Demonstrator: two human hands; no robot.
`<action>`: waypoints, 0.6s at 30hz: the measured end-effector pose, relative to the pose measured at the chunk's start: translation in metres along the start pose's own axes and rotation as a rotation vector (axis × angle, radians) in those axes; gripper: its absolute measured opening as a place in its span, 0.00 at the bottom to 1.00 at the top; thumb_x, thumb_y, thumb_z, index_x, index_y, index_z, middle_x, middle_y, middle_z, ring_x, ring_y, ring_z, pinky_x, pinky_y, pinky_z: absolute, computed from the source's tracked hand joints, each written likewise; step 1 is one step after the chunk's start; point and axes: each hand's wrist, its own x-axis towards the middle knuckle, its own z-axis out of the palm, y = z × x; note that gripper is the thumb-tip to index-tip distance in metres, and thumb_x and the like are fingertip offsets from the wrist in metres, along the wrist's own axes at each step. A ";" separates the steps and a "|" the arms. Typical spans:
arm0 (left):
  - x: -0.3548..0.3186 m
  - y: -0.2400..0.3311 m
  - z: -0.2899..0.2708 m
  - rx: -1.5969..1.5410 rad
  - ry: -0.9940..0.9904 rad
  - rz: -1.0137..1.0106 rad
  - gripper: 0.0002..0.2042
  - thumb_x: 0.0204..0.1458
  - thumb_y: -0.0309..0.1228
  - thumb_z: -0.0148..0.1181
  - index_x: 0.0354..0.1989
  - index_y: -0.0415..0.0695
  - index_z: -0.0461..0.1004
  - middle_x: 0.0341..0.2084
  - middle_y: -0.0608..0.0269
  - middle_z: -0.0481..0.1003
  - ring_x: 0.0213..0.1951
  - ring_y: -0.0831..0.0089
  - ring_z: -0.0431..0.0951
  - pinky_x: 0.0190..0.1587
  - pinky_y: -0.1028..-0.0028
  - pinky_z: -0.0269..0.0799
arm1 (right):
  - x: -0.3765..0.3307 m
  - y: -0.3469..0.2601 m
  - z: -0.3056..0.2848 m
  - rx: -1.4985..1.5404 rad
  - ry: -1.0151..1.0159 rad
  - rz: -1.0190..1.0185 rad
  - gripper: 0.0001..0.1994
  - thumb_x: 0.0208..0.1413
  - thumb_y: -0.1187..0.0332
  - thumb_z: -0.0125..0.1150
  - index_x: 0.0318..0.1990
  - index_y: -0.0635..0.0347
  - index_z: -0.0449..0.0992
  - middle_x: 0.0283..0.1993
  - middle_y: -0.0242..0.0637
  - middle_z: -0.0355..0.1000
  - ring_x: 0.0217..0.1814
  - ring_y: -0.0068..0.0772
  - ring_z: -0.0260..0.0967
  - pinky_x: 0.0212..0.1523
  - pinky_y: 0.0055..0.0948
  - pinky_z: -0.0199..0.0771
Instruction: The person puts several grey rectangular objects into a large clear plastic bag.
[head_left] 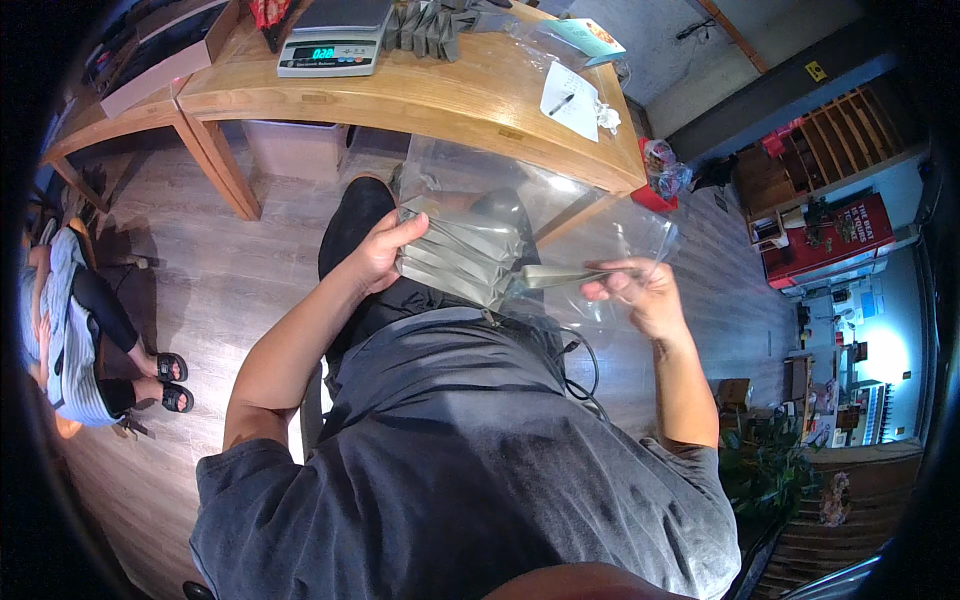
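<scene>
In my lap lies a row of flat grey-green packets (462, 252), standing close against each other with a large clear plastic bag (545, 195) around or beneath them. My left hand (382, 250) grips the left end of the row, thumb on top. To the right, my right hand (642, 294) pinches one slim packet (555, 275) by its end, apart from the others. Loose clear film spreads about the right hand; whether the fingers are inside the bag, I cannot tell.
Ahead stands a wooden table (440, 100) with a digital scale (335, 45), more grey packets (430, 28), a paper sheet (570, 100) and a black pen (561, 104). A red container (655, 192) stands past its right corner. At left sits another person (85, 340). A cable (597, 375) hangs beside my lap.
</scene>
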 end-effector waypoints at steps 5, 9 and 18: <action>0.005 -0.004 0.004 -0.088 -0.032 -0.034 0.23 0.59 0.40 0.53 0.58 0.38 0.62 0.49 0.54 0.72 0.51 0.65 0.74 0.53 0.63 0.71 | -0.001 0.002 -0.020 0.155 0.002 -0.259 0.12 0.56 0.74 0.59 0.47 0.67 0.75 0.60 0.55 0.64 0.61 0.46 0.65 0.60 0.46 0.67; 0.004 -0.007 0.003 -0.028 -0.076 -0.022 0.24 0.59 0.40 0.54 0.58 0.38 0.61 0.50 0.54 0.72 0.51 0.65 0.74 0.54 0.64 0.70 | 0.004 -0.011 0.001 0.134 -0.148 -0.044 0.18 0.57 0.69 0.58 0.55 0.64 0.71 0.65 0.48 0.60 0.64 0.43 0.62 0.64 0.41 0.62; -0.001 -0.003 0.016 0.091 -0.178 0.053 0.33 0.54 0.42 0.59 0.64 0.38 0.54 0.55 0.54 0.67 0.56 0.64 0.68 0.59 0.65 0.63 | 0.028 -0.046 0.023 -0.382 -0.627 -0.050 0.22 0.59 0.73 0.48 0.63 0.60 0.64 0.72 0.42 0.50 0.75 0.40 0.43 0.71 0.36 0.40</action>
